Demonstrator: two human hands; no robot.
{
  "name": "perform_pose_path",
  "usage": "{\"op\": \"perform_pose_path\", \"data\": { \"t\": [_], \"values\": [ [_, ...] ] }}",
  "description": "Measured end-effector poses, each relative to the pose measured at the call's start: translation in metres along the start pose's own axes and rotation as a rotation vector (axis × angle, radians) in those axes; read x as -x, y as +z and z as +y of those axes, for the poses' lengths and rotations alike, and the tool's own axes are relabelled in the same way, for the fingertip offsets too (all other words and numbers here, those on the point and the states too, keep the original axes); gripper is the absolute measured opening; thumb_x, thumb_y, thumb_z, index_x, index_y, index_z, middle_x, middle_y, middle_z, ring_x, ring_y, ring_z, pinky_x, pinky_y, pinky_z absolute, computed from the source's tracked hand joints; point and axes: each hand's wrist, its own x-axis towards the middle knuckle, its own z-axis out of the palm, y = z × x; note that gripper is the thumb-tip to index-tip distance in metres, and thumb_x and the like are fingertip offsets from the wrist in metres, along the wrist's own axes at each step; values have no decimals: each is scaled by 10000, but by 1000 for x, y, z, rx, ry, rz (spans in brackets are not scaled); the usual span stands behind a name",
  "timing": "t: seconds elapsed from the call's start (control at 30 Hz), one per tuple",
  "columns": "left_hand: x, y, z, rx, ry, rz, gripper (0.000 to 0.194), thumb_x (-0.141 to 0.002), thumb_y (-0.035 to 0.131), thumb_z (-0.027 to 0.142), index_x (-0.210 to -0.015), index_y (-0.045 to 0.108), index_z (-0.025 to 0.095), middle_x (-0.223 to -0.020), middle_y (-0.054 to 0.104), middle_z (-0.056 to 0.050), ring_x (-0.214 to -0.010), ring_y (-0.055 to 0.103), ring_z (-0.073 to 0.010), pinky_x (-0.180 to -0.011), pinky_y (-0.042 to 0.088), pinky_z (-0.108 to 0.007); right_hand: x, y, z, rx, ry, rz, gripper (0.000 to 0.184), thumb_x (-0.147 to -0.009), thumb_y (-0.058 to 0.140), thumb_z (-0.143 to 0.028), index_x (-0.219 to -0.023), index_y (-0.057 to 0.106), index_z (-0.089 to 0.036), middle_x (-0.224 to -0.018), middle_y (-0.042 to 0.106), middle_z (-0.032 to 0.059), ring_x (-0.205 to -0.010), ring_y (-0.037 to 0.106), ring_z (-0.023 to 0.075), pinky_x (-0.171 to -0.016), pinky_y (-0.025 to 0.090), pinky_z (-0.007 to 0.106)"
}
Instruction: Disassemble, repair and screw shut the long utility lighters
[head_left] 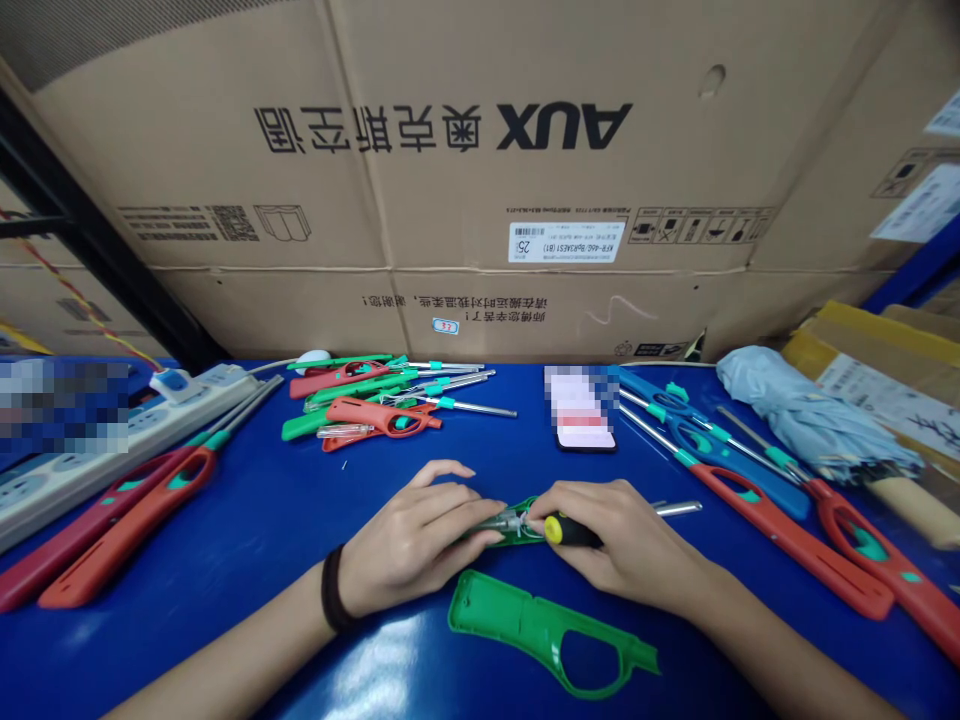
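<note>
My left hand [416, 535], with a dark band at the wrist, is closed on the left end of an opened green gas lighter [519, 541]. A clear fuel tank [495, 523] shows inside that lighter, under my left fingertips. My right hand [626, 535] wraps a screwdriver [571, 531] with a yellow-and-black handle. Its thumb and index fingertips meet at the lighter's inner parts, covering what they touch. The lighter's metal tube [679, 508] sticks out past my right hand. Nearer to me lies a loose green shell half [525, 620], hollow side up.
Behind the hands lies a pile of red and green lighter parts [382, 420]. Assembled lighters lie left [142, 525] and right [787, 540]. A phone [585, 440], a power strip [202, 400], and a folded umbrella [810, 410] surround the area. A large carton [450, 200] stands behind.
</note>
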Motion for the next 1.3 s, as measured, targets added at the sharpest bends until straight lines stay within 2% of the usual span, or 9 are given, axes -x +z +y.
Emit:
{"op": "perform_pose_path", "data": {
  "t": [0.47, 0.6, 0.77, 1.03, 1.3],
  "values": [
    [0, 2, 4, -24, 0, 20, 198, -896, 552, 125, -1093, 567, 136, -880, 710, -44, -690, 641, -118, -926, 490, -371, -2, 1, -3, 16, -9, -15, 223, -830, 525, -89, -994, 598, -222, -884, 674, -8, -744, 616, 135, -639, 395, 220],
    [-1, 0, 2, -34, 18, -18, 201, -899, 550, 121, -1098, 565, 135, -894, 713, -48, -711, 643, -125, -951, 469, -382, -3, -2, -4, 23, 1, -47, 226, -827, 523, -73, -986, 605, -211, -862, 669, -5, -714, 610, 132, -621, 400, 220],
    [-4, -5, -1, -32, -3, -26, 212, -910, 536, 132, -1120, 553, 158, -910, 715, -36, -726, 645, -123, -975, 450, -399, -3, -5, 1, 19, 42, -27, 200, -873, 569, -180, -1056, 620, -245, -937, 697, -7, -795, 649, 143, -686, 438, 223],
    [-5, -7, 0, -25, 5, 3, 207, -896, 565, 123, -1103, 568, 126, -898, 708, -37, -719, 637, -118, -976, 441, -384, -2, -5, 4, 25, 24, 19, 139, -859, 578, -144, -957, 609, -237, -909, 698, -21, -780, 651, 132, -667, 419, 214],
    [-4, -6, 1, 22, -17, -17, 224, -890, 577, 118, -1113, 568, 138, -914, 713, -33, -728, 636, -114, -999, 408, -384, -3, -6, -2, 24, -15, -21, 145, -868, 527, -112, -942, 592, -219, -857, 667, -14, -723, 607, 122, -634, 396, 213]
  ]
}}
